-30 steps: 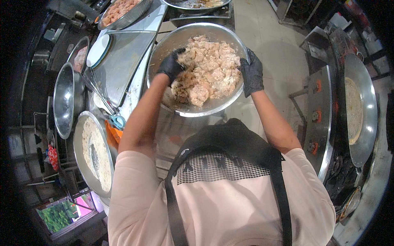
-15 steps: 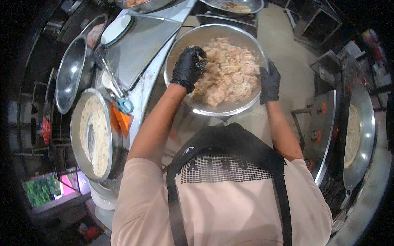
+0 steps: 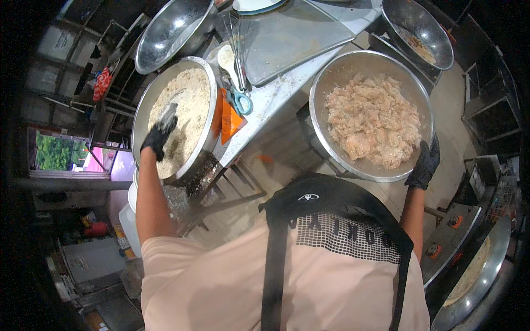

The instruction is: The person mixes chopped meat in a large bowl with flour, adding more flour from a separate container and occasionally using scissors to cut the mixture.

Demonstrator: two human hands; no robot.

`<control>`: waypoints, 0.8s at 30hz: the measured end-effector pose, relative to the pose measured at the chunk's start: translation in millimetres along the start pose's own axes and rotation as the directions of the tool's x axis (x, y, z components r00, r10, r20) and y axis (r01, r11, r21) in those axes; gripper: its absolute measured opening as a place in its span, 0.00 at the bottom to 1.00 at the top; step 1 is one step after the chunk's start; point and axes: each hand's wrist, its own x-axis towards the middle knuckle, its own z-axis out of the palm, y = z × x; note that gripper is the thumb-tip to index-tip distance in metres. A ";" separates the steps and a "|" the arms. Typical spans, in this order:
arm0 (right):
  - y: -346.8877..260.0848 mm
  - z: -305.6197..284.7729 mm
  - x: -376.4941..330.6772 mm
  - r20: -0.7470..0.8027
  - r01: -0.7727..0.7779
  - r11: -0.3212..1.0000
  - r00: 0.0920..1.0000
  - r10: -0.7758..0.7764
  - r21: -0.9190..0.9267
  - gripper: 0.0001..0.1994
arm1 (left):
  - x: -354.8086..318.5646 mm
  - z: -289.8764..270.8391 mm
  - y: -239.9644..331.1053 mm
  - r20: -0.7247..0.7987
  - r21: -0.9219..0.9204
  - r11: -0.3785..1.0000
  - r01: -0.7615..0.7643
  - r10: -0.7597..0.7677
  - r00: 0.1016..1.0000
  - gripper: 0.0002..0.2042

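My left hand (image 3: pixel 160 135), in a black glove, reaches down into a steel bowl of flour (image 3: pixel 207 132) at the left. Its fingers are stretched out, whitened with flour, and touch the pale flour (image 3: pixel 186 102). At the right, my right hand (image 3: pixel 425 165), also black-gloved, grips the near right rim of a wide metal bowl (image 3: pixel 361 170). Chunks of raw, pinkish, coated meat (image 3: pixel 381 124) fill that bowl. The fingertips of my right hand are partly hidden behind the rim.
Blue-handled scissors (image 3: pixel 241 103), an orange packet (image 3: pixel 231 122), a whisk (image 3: pixel 236 49) and a white scoop (image 3: pixel 227 59) lie beside the flour bowl. A metal tray (image 3: pixel 298 41) covers part of the table. An empty steel bowl (image 3: pixel 174 33) stands behind; a wok (image 3: pixel 486 259) sits right.
My left hand has left the meat and moved left into the flour bowl. My right hand keeps its grip on the meat bowl's rim. The view has turned left.
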 end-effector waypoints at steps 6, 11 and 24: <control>-0.5 -5.0 1.4 -0.029 0.027 0.999 0.999 -0.028 -0.027 0.19 | -7.1 6.9 70.2 -0.146 -0.928 0.346 -0.138 0.003 0.989 0.33; -2.4 -4.8 2.4 -0.019 -0.016 0.997 1.000 0.015 -0.074 0.20 | 36.8 14.7 115.4 -0.355 -0.425 0.894 -0.144 -0.018 0.935 0.35; -5.0 -1.4 -4.1 -0.094 0.031 0.999 0.995 -0.034 -0.029 0.20 | 61.9 15.4 64.1 -0.079 -0.996 0.039 -0.077 -0.059 0.995 0.12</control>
